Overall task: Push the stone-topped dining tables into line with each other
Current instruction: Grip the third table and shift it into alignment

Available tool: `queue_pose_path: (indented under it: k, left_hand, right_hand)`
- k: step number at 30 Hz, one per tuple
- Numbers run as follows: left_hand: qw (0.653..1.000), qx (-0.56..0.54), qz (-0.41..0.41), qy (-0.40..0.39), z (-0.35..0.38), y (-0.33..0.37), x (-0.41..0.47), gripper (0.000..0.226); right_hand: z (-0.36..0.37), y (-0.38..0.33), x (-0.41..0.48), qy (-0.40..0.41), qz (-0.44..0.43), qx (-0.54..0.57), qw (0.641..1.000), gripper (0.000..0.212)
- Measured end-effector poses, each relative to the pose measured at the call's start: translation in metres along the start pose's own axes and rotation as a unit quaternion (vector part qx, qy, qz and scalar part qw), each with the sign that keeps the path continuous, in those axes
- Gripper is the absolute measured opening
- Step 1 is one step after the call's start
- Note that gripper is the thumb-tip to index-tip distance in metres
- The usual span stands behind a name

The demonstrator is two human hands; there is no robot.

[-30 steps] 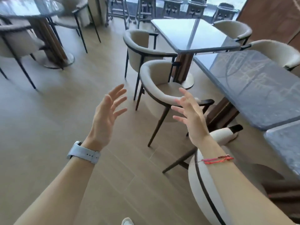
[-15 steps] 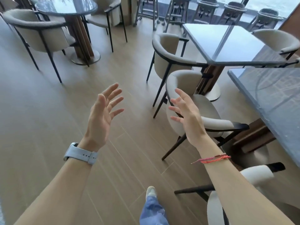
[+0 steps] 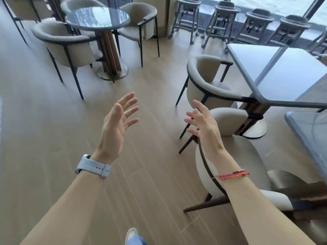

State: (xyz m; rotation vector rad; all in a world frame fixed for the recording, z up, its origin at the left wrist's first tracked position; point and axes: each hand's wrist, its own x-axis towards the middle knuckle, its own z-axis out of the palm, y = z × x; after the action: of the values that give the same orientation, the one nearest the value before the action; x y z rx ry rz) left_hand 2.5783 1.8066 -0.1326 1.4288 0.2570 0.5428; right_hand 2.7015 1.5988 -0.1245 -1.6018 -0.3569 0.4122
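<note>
Low in the frame, the left hand (image 3: 115, 126) and right hand (image 3: 206, 129) hang empty above the wood floor (image 3: 150, 183). Their fingers (image 3: 130, 110) are spread wide and the palms face each other, probably readied for a table edge. Neither hand touches anything. At the right edge stand two square stone-topped tables, the nearer table (image 3: 313, 137) and the farther table (image 3: 286, 75), whose edges seem offset. Three armchairs (image 3: 235, 156) crowd their left side. One round table (image 3: 98, 16) stands upper left.

One head-worn wide-angle camera looking forward and down at the floor (image 3: 44, 121), left hand (image 3: 115, 122) and right hand (image 3: 206, 126) showing close below the lens, square table (image 3: 286, 71) running off right, round table (image 3: 97, 15) sitting farther off at upper left.
</note>
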Motion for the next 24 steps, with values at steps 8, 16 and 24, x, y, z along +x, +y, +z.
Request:
queue_pose_path:
  k: [8, 16, 24]
  left_hand:
    - [1.0, -0.019, 0.002, -0.001, -0.05, -0.037, 0.152, 0.099]
    - [0.999, -0.047, -0.01, -0.02, -0.105, -0.05, 0.342, 0.097]
    - [0.998, -0.039, -0.002, -0.047, -0.105, -0.065, 0.504, 0.094]
  right_hand:
    - [0.057, 0.005, 0.155, -0.008, 0.001, -0.018, 1.0, 0.051]
    - [0.116, -0.02, 0.324, 0.011, 0.012, -0.041, 0.999, 0.048]
    - [0.122, -0.03, 0.474, 0.03, 0.008, -0.022, 0.999, 0.042]
